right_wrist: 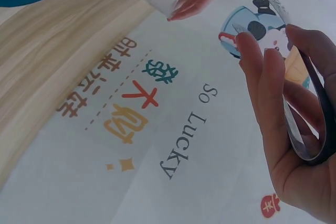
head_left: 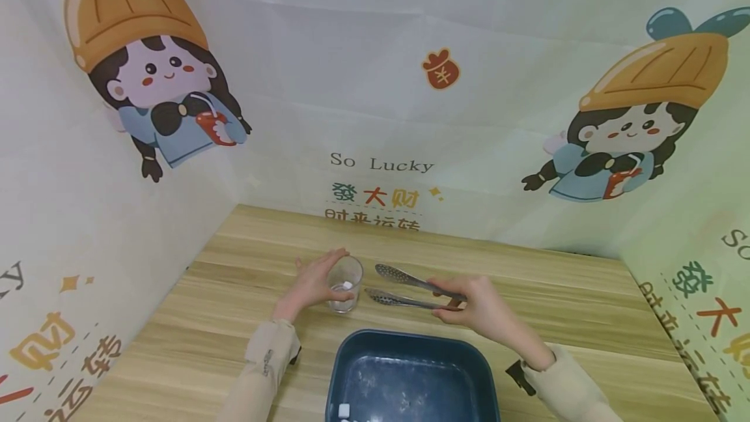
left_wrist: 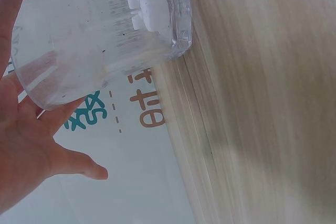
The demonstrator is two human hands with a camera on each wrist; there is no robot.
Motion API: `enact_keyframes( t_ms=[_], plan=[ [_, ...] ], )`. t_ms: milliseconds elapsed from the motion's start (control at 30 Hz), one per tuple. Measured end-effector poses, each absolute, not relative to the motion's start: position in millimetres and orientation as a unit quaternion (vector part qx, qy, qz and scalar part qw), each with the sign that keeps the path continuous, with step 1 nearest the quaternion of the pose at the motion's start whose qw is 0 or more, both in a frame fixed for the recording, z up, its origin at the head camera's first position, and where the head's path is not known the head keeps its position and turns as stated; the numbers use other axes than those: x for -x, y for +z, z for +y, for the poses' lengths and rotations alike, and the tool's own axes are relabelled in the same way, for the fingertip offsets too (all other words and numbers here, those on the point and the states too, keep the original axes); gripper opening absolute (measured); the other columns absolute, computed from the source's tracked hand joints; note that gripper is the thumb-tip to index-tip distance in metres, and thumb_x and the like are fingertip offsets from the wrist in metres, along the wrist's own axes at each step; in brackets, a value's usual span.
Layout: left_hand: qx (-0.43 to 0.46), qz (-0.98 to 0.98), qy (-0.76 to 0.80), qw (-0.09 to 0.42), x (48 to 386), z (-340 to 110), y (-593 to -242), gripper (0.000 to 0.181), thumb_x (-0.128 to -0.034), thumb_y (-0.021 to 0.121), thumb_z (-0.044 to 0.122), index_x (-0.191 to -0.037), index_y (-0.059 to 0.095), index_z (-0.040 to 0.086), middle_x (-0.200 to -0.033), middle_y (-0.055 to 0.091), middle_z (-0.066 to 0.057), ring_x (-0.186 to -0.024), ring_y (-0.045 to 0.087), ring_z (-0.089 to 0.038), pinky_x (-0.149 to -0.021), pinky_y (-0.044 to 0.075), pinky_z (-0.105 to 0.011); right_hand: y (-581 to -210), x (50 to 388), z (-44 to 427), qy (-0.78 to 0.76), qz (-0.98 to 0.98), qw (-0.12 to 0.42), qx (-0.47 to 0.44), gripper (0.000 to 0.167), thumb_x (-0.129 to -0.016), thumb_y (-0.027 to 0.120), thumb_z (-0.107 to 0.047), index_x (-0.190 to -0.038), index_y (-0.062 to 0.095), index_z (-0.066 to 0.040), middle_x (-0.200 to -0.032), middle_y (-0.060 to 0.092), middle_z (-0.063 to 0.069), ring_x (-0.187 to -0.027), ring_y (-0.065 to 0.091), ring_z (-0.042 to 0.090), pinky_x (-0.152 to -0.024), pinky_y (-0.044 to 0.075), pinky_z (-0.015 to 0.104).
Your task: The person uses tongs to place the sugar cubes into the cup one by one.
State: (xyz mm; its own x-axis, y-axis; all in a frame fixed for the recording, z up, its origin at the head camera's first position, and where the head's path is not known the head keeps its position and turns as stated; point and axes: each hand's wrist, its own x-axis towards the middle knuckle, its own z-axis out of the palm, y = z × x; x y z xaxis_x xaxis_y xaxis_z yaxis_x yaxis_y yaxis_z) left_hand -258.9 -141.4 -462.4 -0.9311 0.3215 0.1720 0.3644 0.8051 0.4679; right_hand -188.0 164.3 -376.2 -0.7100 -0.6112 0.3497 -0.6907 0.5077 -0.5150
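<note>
A clear glass (head_left: 344, 285) stands on the wooden table with small white cubes at its bottom; the cubes (left_wrist: 152, 10) show through its side in the left wrist view. My left hand (head_left: 310, 284) holds the glass from the left, thumb at the near side and fingers round the far side, one finger sticking out free. To the right, my right hand (head_left: 477, 305) grips metal tongs (head_left: 404, 277) near their joined end. Their two perforated arms are spread apart, tips pointing at the glass, nothing between them. In the right wrist view, my right hand (right_wrist: 283, 108) has fingers along the tongs.
A dark blue tray (head_left: 410, 337) sits on the table at the near edge of the head view, with a few white cubes (head_left: 344, 411) in its near left corner. Printed cloth walls (head_left: 363, 83) stand behind the table (head_left: 193, 318) and at both sides.
</note>
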Motion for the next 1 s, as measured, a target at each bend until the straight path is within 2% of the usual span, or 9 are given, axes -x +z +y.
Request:
enact_keyframes(
  t_ms=[300, 500, 1000],
  plan=[
    [0.180, -0.949, -0.255, 0.042, 259.4, -141.6, -461.4, 0.085, -0.0611, 0.077, 0.042, -0.132, 0.041, 0.012, -0.140, 0.038, -0.011, -0.128, 0.036, -0.034, -0.091, 0.004, -0.077, -379.0, 174.6, 170.2, 0.305, -0.854, 0.068, -0.416, 0.040, -0.073, 0.070, -0.006, -0.110, 0.061, 0.005, -0.099, 0.067, 0.018, -0.059, 0.062, 0.000, -0.051, 0.047, 0.009],
    [0.180, -0.950, -0.253, 0.044, 260.1, -141.4, -460.6, 0.084, -0.0609, 0.077, 0.041, -0.132, 0.041, 0.012, -0.140, 0.040, -0.010, -0.127, 0.037, -0.034, -0.091, 0.006, -0.077, -380.0, 168.0, 177.1, 0.316, -0.850, 0.046, -0.419, 0.040, -0.075, 0.069, -0.008, -0.111, 0.059, 0.006, -0.105, 0.063, 0.023, -0.061, 0.063, 0.000, -0.050, 0.046, 0.009],
    [0.180, -0.948, -0.260, 0.043, 259.7, -142.0, -461.9, 0.084, -0.0606, 0.077, 0.042, -0.131, 0.042, 0.013, -0.139, 0.040, -0.010, -0.126, 0.039, -0.034, -0.091, 0.004, -0.077, -384.3, 150.8, 199.2, 0.312, -0.852, 0.015, -0.420, 0.040, -0.076, 0.068, -0.014, -0.112, 0.060, 0.002, -0.100, 0.067, 0.019, -0.062, 0.060, -0.006, -0.047, 0.043, 0.006]
  ],
)
